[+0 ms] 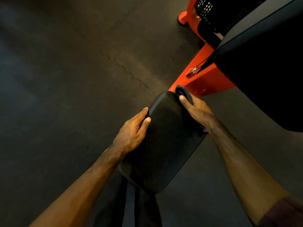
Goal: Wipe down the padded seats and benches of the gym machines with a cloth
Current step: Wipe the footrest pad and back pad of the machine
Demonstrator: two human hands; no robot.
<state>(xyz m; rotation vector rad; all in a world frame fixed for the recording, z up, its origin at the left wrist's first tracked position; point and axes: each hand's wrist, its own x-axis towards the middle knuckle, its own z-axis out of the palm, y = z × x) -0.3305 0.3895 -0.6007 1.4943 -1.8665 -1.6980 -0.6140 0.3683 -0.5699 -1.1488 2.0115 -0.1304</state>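
A small black padded seat [164, 141] fills the middle of the view, tilted from lower left to upper right. My left hand [131, 133] grips its left edge, thumb on top and fingers curled under the rim. On the seat's right edge, my right hand [196, 112] holds a dark purple cloth [185, 92]. The cloth sticks out past my fingertips at the seat's far corner, and a bit shows below my wrist. A larger black padded bench [265, 76] rises at the right.
The machine's red steel frame [208, 79] runs behind the seat toward the upper right, with a metal clip on a strap. A red foot and a black perforated guard [206, 7] stand at the top. Dark rubber flooring [65, 79] spreads to the left.
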